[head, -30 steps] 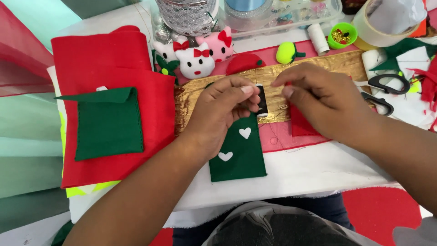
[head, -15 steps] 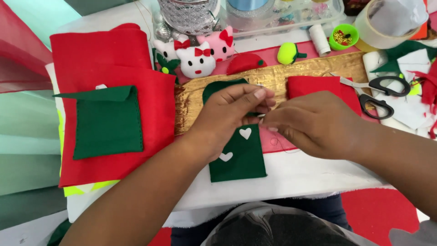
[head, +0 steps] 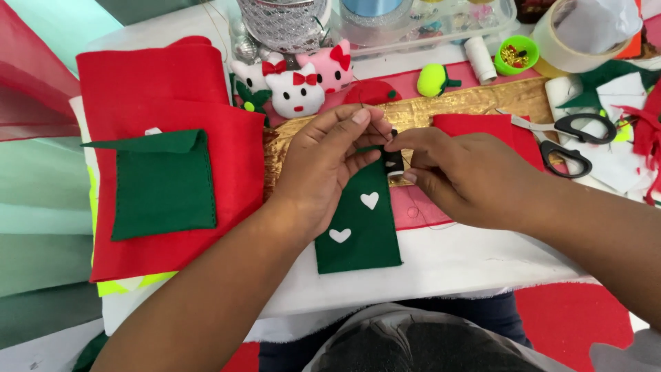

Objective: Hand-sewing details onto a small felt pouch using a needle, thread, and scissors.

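So you've got that dark green felt strip (head: 361,224) with the two white hearts (head: 370,200) lying flat on the white table cover (head: 447,265), its top end tucked under your fingers, right in the middle in front of you. Your right hand (head: 458,176) is curled shut around a small black spool of thread (head: 393,162), and your left hand (head: 323,165) has thumb and fingertips pinched together right beside it, on what looks like a thin thread, hard to tell. Behind your hands there's a gold fabric band (head: 441,110), black-handled scissors (head: 575,141) off to the right, three little cat plush heads (head: 296,86) up top, and a green felt pocket (head: 162,186) on red felt (head: 138,76) to the left.
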